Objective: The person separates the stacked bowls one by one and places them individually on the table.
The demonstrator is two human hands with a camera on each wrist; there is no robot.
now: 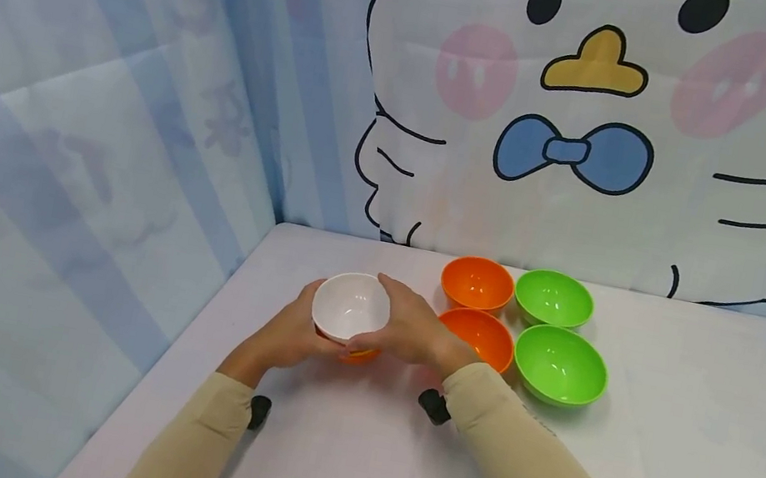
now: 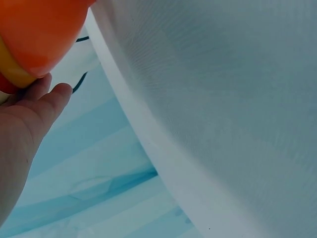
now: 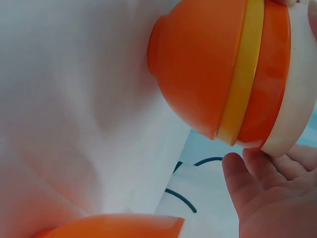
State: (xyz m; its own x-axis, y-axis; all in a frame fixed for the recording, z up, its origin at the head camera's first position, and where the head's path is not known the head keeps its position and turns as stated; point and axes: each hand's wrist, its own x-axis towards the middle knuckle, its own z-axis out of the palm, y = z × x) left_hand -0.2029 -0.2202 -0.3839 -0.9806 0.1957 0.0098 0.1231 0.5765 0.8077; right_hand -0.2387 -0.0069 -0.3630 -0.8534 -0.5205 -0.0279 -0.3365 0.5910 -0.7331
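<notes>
A white bowl (image 1: 351, 305) tops a nested stack at the left of the table. Beneath it, the right wrist view shows an orange bowl (image 3: 270, 69), a yellow bowl's rim (image 3: 246, 74) and a lower orange bowl (image 3: 203, 64), whose foot is at the tabletop. My left hand (image 1: 287, 331) grips the white bowl from the left and my right hand (image 1: 411, 330) from the right, thumbs toward me. In the left wrist view, fingers (image 2: 54, 99) lie close by the stack's upper rims. Most of the yellow bowl is hidden inside the lower orange one.
Right of the stack are two orange bowls, one behind (image 1: 477, 284) and one in front (image 1: 484, 336), the latter partly covered by my right wrist. Beside them stand a green bowl (image 1: 554, 298) and a nearer green bowl (image 1: 561, 366). A printed curtain (image 1: 391, 190) hangs behind the white table (image 1: 696, 461).
</notes>
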